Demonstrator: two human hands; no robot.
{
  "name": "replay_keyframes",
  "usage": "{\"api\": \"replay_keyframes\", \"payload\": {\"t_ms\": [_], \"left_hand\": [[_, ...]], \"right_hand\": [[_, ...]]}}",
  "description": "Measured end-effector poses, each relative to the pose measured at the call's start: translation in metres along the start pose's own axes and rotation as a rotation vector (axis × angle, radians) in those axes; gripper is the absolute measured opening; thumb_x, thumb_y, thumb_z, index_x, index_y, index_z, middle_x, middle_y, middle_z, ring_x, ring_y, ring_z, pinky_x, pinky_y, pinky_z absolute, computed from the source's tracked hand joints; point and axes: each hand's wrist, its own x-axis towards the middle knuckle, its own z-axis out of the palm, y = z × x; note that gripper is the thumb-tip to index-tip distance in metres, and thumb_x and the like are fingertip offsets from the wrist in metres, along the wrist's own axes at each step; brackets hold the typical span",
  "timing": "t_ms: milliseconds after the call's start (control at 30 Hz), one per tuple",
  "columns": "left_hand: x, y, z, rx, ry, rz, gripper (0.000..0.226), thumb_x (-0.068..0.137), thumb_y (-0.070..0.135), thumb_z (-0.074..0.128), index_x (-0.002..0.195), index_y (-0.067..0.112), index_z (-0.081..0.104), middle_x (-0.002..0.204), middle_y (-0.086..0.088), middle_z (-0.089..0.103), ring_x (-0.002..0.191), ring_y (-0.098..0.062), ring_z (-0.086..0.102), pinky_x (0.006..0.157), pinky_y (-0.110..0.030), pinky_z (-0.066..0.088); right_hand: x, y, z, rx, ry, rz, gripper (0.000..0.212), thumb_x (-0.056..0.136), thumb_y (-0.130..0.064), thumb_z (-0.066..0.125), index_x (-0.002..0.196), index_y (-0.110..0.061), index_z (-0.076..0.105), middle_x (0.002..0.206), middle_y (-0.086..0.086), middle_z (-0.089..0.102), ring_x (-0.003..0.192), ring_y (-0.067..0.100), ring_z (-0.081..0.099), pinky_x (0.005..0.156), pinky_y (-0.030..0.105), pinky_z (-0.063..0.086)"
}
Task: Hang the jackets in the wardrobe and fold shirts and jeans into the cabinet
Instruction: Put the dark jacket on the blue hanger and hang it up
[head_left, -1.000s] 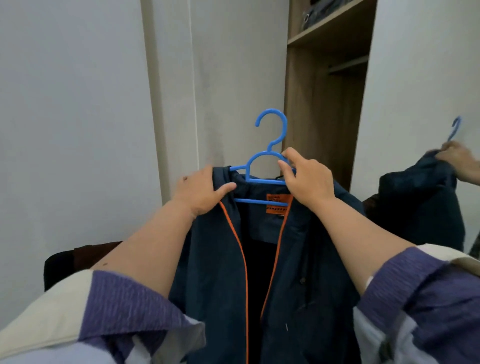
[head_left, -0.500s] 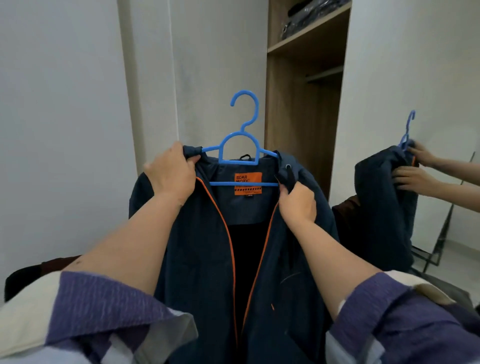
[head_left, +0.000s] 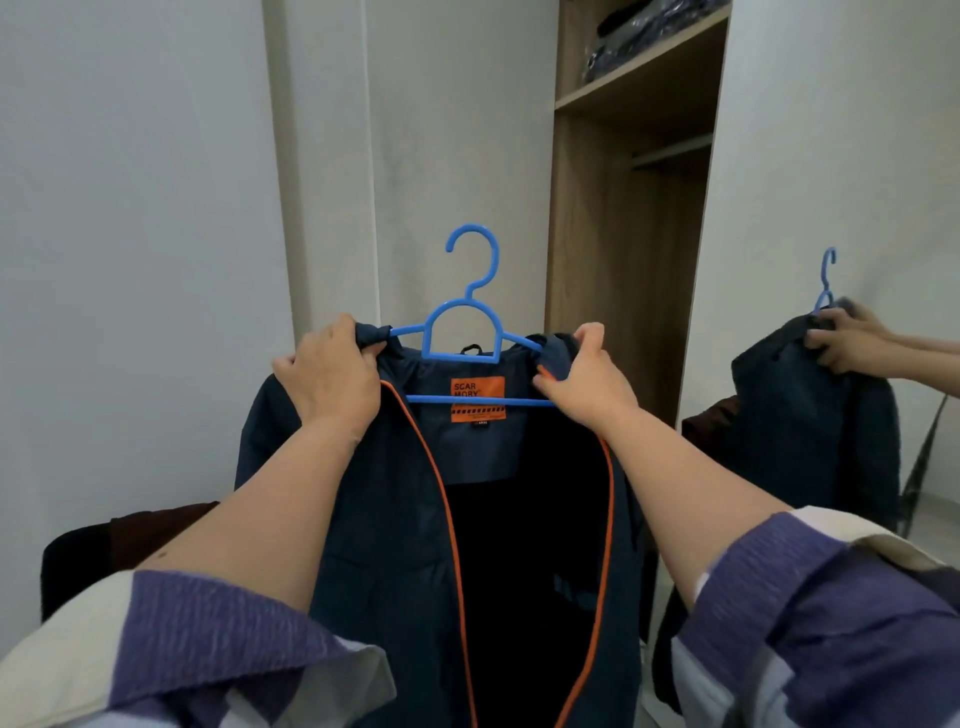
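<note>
Jacket: your navy jacket (head_left: 374, 519), orange-piped, hangs open on a thin blue plastic hanger (head_left: 470, 322).
Hands: your left hand (head_left: 330, 382) and right hand (head_left: 584, 382) each grip a shoulder.

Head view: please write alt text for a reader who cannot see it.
Two hands, left and right, grip the shoulders of a navy jacket on a blue hanger. An open wooden wardrobe stands behind; a mirror at right reflects them.

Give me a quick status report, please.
Left hand and right hand grip navy jacket shoulders on blue hanger. Not hung yet. Wardrobe open ahead.
</note>
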Motion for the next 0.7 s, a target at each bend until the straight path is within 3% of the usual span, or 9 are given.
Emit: {"api": "replay_keyframes", "payload": {"t_ms": [67,167,333,467,567,633,700], "left_hand": [[0.002,-0.003,0.0,0.015,0.011,-0.005,0.018,0.095,0.031,0.048,0.082,0.019,0.047,0.076,0.004,0.048,0.075,-0.022,0.043,0.072,-0.035,0.026],[0.003,-0.01,0.0,0.033,0.025,-0.015,0.019,0.096,0.031,0.048,0.081,0.019,0.045,0.075,0.004,0.046,0.075,-0.022,0.042,0.073,-0.035,0.025],[0.0,-0.023,0.004,-0.009,0.02,0.011,0.02,0.095,0.031,0.049,0.08,0.018,0.045,0.076,0.004,0.05,0.075,-0.02,0.042,0.073,-0.035,0.025],[-0.001,-0.026,0.004,-0.046,0.034,-0.034,0.017,0.094,0.031,0.05,0.084,0.018,0.049,0.083,0.0,0.058,0.086,-0.027,0.052,0.075,-0.037,0.026],[0.008,-0.023,-0.001,-0.103,0.065,-0.111,0.015,0.094,0.03,0.051,0.087,0.017,0.05,0.088,-0.006,0.062,0.093,-0.033,0.055,0.077,-0.039,0.028],[0.013,-0.021,-0.003,-0.115,0.091,-0.122,0.014,0.094,0.029,0.051,0.091,0.015,0.053,0.091,-0.008,0.064,0.095,-0.034,0.055,0.078,-0.04,0.029],[0.016,-0.018,-0.005,-0.116,0.095,-0.12,0.013,0.094,0.028,0.05,0.092,0.015,0.053,0.09,-0.008,0.063,0.094,-0.033,0.054,0.078,-0.039,0.028]], "right_hand": [[0.003,-0.001,0.0,0.034,0.081,0.013,0.039,0.094,-0.04,0.05,0.123,-0.015,0.044,0.115,0.011,0.057,0.098,0.03,0.059,0.074,0.035,0.045],[0.005,-0.006,-0.009,0.179,-0.007,0.009,0.038,0.098,-0.039,0.043,0.105,-0.007,0.062,0.094,0.008,0.06,0.087,0.025,0.056,0.071,0.031,0.039],[0.004,-0.021,-0.03,1.015,-0.034,0.473,0.02,0.088,-0.032,0.047,0.081,-0.014,0.052,0.079,0.005,0.055,0.076,0.021,0.051,0.072,0.033,0.039],[0.016,-0.041,-0.045,1.377,-0.01,0.525,0.008,0.074,-0.022,0.05,0.071,-0.016,0.045,0.074,0.004,0.055,0.068,0.022,0.054,0.069,0.03,0.045],[0.018,-0.06,-0.046,1.339,0.003,0.453,0.026,0.05,-0.009,0.05,0.071,-0.017,0.038,0.072,0.004,0.046,0.064,0.023,0.049,0.063,0.029,0.041],[0.015,-0.063,-0.036,1.094,0.111,0.414,0.031,0.061,-0.005,0.052,0.088,-0.015,0.039,0.081,0.003,0.043,0.069,0.019,0.046,0.06,0.026,0.038],[0.011,-0.055,-0.02,0.878,0.237,0.354,0.022,0.079,-0.008,0.05,0.096,-0.015,0.038,0.082,0.0,0.041,0.064,0.014,0.038,0.052,0.026,0.032]]}}
